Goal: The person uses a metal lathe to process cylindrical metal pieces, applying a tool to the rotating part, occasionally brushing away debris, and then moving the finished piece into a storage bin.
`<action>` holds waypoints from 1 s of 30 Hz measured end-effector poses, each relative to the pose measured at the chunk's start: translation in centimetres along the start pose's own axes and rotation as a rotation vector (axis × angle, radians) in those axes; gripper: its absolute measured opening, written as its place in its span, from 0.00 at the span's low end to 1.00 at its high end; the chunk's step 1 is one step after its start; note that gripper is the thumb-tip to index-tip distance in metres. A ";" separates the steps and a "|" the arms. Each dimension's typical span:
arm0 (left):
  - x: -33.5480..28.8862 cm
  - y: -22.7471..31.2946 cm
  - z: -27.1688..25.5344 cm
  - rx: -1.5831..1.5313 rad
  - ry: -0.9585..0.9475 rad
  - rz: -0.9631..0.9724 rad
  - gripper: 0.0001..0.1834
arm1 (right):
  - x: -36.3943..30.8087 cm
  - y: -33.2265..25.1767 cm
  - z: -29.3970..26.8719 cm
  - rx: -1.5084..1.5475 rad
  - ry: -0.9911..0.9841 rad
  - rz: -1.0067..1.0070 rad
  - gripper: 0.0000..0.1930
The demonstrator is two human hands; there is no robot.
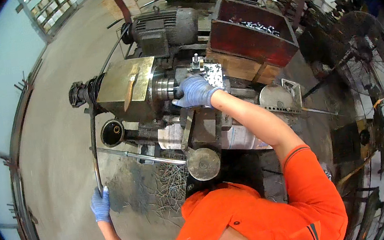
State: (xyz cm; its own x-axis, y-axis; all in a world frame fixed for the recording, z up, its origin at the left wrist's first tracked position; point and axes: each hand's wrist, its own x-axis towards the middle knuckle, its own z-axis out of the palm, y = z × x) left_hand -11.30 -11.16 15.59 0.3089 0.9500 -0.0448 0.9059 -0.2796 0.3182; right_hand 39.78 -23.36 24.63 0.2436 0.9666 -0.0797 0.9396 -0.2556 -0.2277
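Note:
My left hand (101, 205), in a blue knit glove, is closed around the lower end of a long metal lever (96, 171) at the machine's left side. At the centre my right hand (194, 91), gloved the same way, reaches to the front of a round steel chuck (165, 89) on a small lathe. Its fingers are bent at the chuck's face; whatever they may hold there is hidden. A brush (129, 93) with a wooden handle lies on the brass-coloured headstock cover (116, 81). Just beyond my right hand stands an upright bolt on the tool post (196, 61).
Behind the headstock sits a grimy electric motor (162, 27). A dark red bin (253, 32) with small shiny metal parts stands at the back right. A round plate (203, 164) is close to my body. Metal shavings (171, 184) litter the floor; a caged fan (359, 53) is at right.

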 end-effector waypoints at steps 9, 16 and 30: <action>-4.7 -0.4 -1.4 0.276 0.043 -0.020 0.23 | -0.1 -0.6 -1.0 0.022 -0.059 -0.022 0.25; -3.8 -1.2 0.5 0.182 0.108 -0.080 0.17 | 0.6 -1.7 -1.4 -0.099 -0.065 0.007 0.27; 10.1 -13.1 -4.1 0.765 0.375 0.148 0.13 | 0.8 -1.6 -0.7 -0.128 -0.044 0.050 0.26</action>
State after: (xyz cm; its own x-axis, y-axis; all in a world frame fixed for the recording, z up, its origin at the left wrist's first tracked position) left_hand -21.30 2.64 14.85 0.4449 0.8419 0.3053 0.8516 -0.2922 -0.4351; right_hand 38.66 -22.15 25.62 0.2826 0.9503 -0.1306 0.9503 -0.2958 -0.0966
